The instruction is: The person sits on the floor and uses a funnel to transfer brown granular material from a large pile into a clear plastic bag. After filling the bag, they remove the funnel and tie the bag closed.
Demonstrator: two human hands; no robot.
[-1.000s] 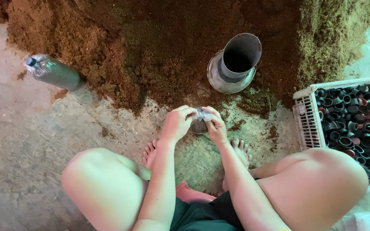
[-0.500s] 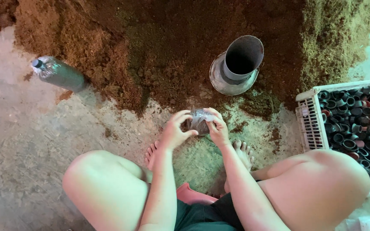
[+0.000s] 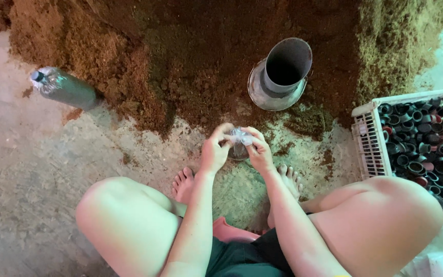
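I sit low with knees apart and bare feet on the concrete floor. Both hands meet in front of me around a small clear plastic bag (image 3: 239,138) with a darker bottom. My left hand (image 3: 215,150) pinches the bag's left edge. My right hand (image 3: 257,150) grips its right edge, fingers curled over the top. The bag's lower part is partly hidden between my fingers. Just beyond the hands lies a metal funnel-like tube (image 3: 280,74) on a round base, tilted toward me in the brown soil pile (image 3: 180,56).
A white plastic crate (image 3: 370,149) full of several black rings or small pots stands at the right. A plastic bottle (image 3: 62,88) lies at the left edge of the soil. Loose soil crumbs scatter over the concrete near my feet.
The hands and bag stayed in front of me; my fingers have shifted on the bag's rim, pulling it a little wider. The view has drifted slightly.
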